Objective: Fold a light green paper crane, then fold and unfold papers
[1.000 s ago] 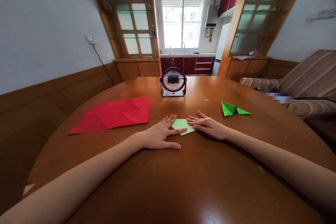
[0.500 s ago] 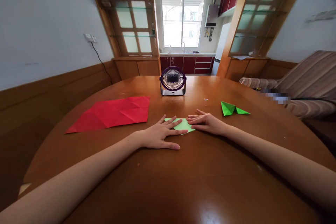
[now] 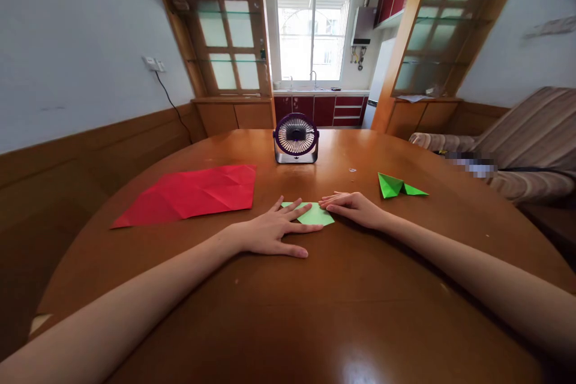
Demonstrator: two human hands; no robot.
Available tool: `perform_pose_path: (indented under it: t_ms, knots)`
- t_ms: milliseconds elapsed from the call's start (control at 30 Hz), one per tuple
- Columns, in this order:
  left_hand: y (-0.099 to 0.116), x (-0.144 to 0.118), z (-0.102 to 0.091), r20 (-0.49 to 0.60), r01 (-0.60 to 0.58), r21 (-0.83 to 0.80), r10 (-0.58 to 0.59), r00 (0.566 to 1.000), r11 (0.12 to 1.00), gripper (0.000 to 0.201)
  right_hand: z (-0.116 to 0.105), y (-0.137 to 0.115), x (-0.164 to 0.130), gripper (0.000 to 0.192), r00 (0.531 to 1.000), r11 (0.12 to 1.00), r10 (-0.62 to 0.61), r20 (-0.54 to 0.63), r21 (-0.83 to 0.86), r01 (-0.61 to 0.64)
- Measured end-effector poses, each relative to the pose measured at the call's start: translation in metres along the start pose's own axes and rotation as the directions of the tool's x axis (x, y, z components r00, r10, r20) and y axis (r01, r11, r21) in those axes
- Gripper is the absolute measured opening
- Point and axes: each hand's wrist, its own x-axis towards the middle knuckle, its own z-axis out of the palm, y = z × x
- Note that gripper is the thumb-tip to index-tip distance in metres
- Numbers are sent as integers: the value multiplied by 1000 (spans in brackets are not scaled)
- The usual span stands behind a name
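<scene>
A small folded sheet of light green paper [image 3: 317, 215] lies flat on the wooden table between my hands. Spread wide, my left hand [image 3: 270, 231] presses on its left part and covers much of it; the thumb rests on the bare table nearer me. At the paper's upper right edge, my right hand [image 3: 354, 209] touches it with stretched fingers held close together, lying low over the edge. Part of that edge is hidden beneath the fingertips.
A large creased red sheet [image 3: 198, 195] lies at the left. Off to the right sits a folded bright green paper piece [image 3: 392, 186]. A small dark fan [image 3: 296, 138] stands beyond my hands on the round table [image 3: 288, 312]. A striped armchair [image 3: 531, 132] is at the right.
The right hand's fingers have drawn closer together and shifted slightly at the paper's edge, leaving its lower right corner more exposed. My left hand stays in place.
</scene>
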Motion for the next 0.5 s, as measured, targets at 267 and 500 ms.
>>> perform_pose_path:
  t_ms: [267,500]
  knots:
    - [-3,-1,-7,19,6,-113,-4,1000,994,51,9,-8,-4,41,998,969,-2,-68,-246,-15]
    - [-34,-16,-14,-42,44,-199,-53,998,979,43,8,-5,-6,41,997,966,25,-79,-255,-44]
